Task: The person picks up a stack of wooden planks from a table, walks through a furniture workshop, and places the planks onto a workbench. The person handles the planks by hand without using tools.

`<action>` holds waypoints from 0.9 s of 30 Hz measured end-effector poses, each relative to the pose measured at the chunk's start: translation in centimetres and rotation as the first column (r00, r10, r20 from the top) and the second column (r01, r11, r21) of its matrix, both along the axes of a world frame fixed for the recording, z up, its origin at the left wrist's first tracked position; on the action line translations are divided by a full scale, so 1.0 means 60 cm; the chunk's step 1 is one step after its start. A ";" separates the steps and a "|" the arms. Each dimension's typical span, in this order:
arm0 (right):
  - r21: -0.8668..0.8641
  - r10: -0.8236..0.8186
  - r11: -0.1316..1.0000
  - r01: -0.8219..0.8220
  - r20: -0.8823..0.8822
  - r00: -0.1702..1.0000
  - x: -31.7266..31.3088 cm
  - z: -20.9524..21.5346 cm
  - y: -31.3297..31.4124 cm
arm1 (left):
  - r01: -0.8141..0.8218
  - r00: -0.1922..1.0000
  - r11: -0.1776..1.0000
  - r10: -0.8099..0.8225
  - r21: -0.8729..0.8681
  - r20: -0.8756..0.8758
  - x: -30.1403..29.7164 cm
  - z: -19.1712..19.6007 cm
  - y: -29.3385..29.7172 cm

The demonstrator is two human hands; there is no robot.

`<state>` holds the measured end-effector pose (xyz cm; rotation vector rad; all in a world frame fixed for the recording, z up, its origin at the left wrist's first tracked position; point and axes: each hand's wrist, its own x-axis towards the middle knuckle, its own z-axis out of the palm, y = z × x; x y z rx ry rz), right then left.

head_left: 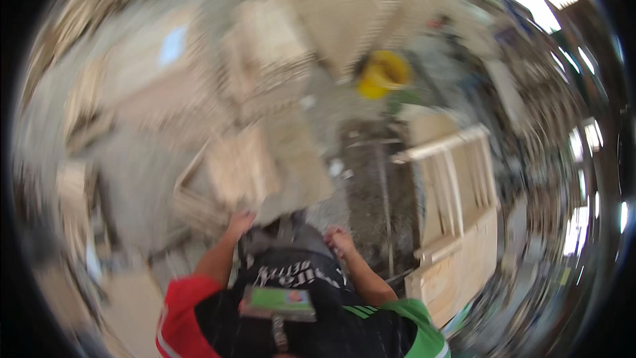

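Observation:
The whole picture is smeared by motion. My left hand (242, 222) hangs in front of my body, at the near edge of a light wooden panel (245, 166). Whether it touches the panel I cannot tell. That panel lies on or beside a shallow wooden frame (192, 182). To the right of my waist is my right hand (339, 240), its fingers partly curled and blurred, with nothing visible in it. A wooden frame with slats (457, 185) stands to the right, apart from this hand.
A yellow bucket (384, 74) stands on the floor ahead. Stacked wooden panels (265, 46) and a large board (159, 73) lie at the far left. A dark strip of floor (381, 205) runs along the slatted frame. More blurred timber (543, 113) fills the right side.

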<state>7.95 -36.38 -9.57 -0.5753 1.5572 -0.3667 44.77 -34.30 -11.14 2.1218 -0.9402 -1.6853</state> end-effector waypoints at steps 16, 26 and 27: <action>0.262 0.209 0.935 -0.239 0.138 0.968 0.197 -0.484 -0.302 | -0.648 0.759 0.752 0.651 0.122 0.012 0.034 -0.508 -0.041; -0.108 0.463 0.884 -0.455 0.340 0.819 0.392 -0.767 -0.442 | -0.766 0.535 0.609 0.782 -0.207 0.319 -0.039 -0.746 -0.135; -0.094 0.450 0.889 -0.448 0.363 0.816 0.396 -0.775 -0.449 | -0.794 0.526 0.584 0.799 -0.169 0.293 -0.051 -0.745 -0.142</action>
